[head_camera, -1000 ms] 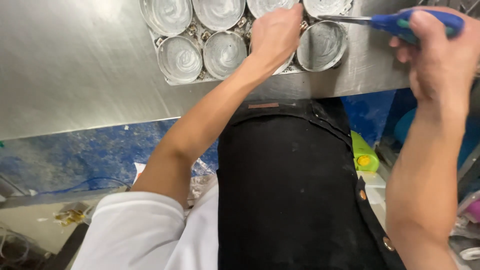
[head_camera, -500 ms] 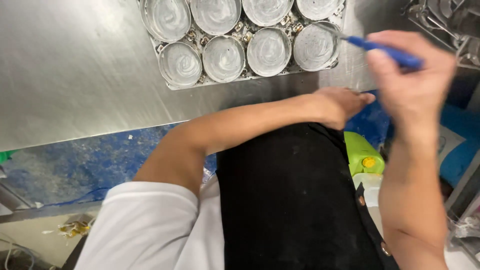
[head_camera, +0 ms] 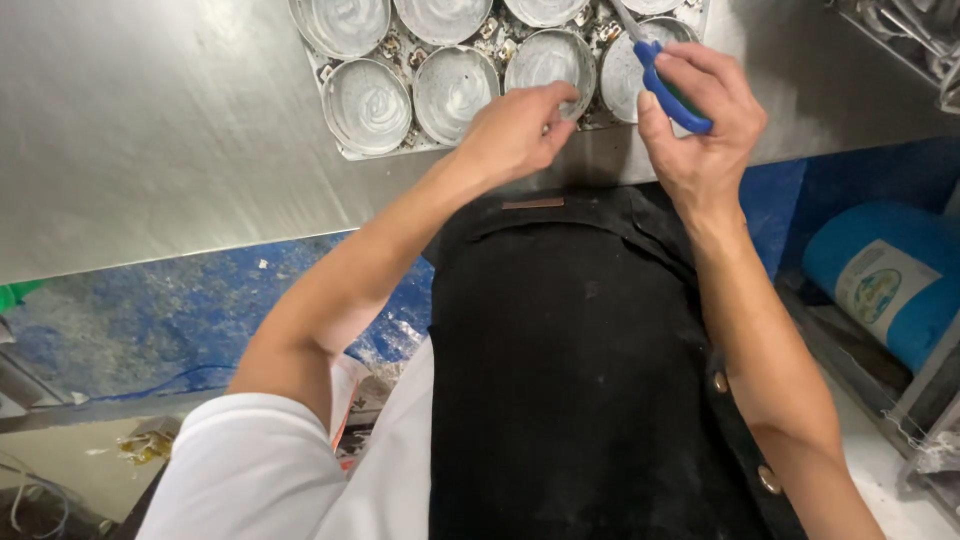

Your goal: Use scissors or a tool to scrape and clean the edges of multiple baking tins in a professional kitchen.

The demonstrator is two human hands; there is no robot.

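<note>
The blue-handled metal tool sits in the right hand, whose fingers are curled tight around its handle; the thin metal shaft runs toward 11 o'clock over the round shallow metal tin at the right end of the near row. That tin stands in a tray of round metal tins, each coated inside with a pale smear, lying on the brushed steel tabletop at 12 o'clock from the body. The left hand rests at the tray's near edge, fingers bent and drawn together, fingertips touching the rim of the second tin from the right; whether it pinches anything I cannot tell. The two hands are near each other, not touching. A black apron covers the torso below them. At 3 o'clock, low down, lies a blue roll with a pale label. The blue speckled floor shows at 8 o'clock.
</note>
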